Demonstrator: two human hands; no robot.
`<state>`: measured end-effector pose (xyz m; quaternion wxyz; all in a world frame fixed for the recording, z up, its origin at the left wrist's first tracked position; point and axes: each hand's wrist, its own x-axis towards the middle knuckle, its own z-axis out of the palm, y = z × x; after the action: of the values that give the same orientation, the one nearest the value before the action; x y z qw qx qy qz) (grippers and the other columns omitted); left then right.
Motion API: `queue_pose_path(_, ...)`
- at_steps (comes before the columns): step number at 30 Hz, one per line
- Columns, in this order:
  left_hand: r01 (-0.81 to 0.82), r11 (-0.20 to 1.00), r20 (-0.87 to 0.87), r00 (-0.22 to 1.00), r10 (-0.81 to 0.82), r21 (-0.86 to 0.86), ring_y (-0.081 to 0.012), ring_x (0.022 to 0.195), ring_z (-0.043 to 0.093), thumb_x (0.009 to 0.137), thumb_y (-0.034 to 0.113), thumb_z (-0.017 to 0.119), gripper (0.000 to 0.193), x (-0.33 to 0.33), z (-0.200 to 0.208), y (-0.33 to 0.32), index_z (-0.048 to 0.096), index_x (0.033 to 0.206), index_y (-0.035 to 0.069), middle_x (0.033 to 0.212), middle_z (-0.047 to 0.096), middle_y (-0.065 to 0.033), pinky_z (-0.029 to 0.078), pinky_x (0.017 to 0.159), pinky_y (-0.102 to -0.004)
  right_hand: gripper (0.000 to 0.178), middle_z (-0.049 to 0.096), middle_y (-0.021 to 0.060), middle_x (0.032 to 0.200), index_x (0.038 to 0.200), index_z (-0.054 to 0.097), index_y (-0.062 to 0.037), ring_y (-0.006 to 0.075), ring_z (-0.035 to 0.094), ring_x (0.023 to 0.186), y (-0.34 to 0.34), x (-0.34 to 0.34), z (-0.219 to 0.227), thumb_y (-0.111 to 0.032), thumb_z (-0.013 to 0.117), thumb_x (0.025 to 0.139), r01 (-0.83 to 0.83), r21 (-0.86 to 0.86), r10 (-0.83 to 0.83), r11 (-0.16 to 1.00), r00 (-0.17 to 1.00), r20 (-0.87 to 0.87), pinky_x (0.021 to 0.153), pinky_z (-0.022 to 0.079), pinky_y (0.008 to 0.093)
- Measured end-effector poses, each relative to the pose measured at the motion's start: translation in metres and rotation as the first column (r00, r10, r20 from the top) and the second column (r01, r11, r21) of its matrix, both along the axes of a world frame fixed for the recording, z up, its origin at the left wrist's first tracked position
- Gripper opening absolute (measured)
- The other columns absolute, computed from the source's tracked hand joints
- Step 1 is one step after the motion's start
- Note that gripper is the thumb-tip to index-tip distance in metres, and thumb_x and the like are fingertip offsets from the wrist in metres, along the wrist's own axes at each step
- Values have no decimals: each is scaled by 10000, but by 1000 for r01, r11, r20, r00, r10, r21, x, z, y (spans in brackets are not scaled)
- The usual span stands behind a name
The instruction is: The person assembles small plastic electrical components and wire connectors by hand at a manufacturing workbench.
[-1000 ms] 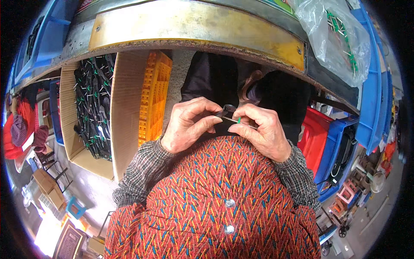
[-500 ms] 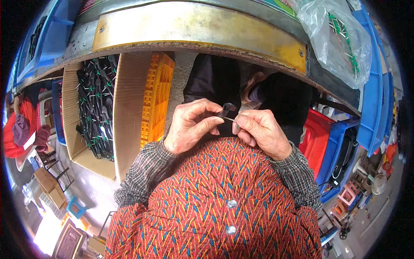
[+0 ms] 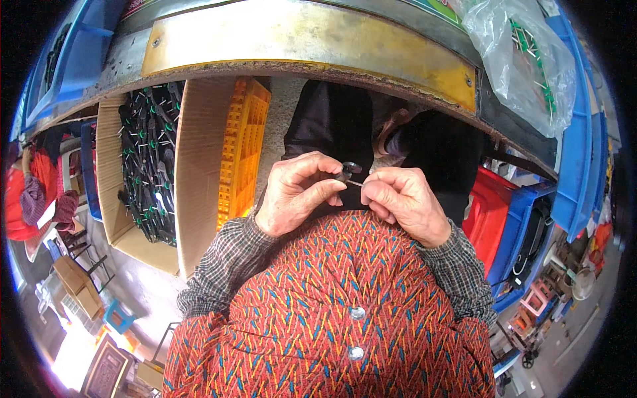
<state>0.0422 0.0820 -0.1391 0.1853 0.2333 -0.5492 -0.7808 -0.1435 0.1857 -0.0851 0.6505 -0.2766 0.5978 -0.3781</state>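
The left hand [image 3: 292, 196] is pinching a small black part [image 3: 351, 168], round-ended and glossy; a thin rod [image 3: 356, 183] is bridging the hands above the red patterned garment [image 3: 332, 278] — the right hand [image 3: 408, 202] is gripping it, fingers [image 3: 381, 191] covering where a green piece was showing a second ago.

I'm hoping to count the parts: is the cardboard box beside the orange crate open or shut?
Open: nothing covers the box, and black pieces with green and silvery bits show inside it.
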Motion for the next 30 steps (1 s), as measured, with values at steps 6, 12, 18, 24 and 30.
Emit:
queue_pose_path(6,6,1000,-9,1000,-6,-24,-147,697,632,860,-57,594,105,-2,2,-1,602,965,-54,948,600,-110,524,627,-253,179,497,-49,620,774,606,-14,21,416,562,0,1,-2,-152,708,825,7,-89,-19,996,989,-145,507,333,203)
queue_pose_path(12,9,998,0,1000,-9,-68,-142,694,630,861,-52,596,95,-2,2,-1,608,955,-54,944,601,-110,523,624,-250,184,490,-27,624,782,598,-17,30,414,562,0,2,-2,-141,734,786,-40,-197,-22,980,953,-301,503,345,223)
queue_pose_path(18,3,997,23,1000,-2,-74,-124,679,635,855,-42,605,99,-3,2,-1,608,952,-59,913,603,-96,525,613,-233,199,495,-14,608,794,599,-3,38,435,573,-1,2,2,-162,719,802,-72,-186,5,980,940,-340,503,357,231)
queue_pose_path(24,5,996,37,999,-2,-89,-134,691,627,853,-59,600,98,-2,5,-2,609,951,-58,929,598,-108,520,617,-245,212,494,-1,613,797,615,10,44,430,594,-3,1,5,-188,667,850,-71,-43,65,996,988,-140,517,359,243)
queue_pose_path(30,4,991,23,1000,-1,-137,-138,684,632,853,-61,597,100,-2,4,-3,610,951,-57,928,600,-114,520,610,-244,193,499,35,614,812,610,21,58,439,600,-2,-1,0,-160,675,834,-131,-139,93,982,963,-253,530,370,257)
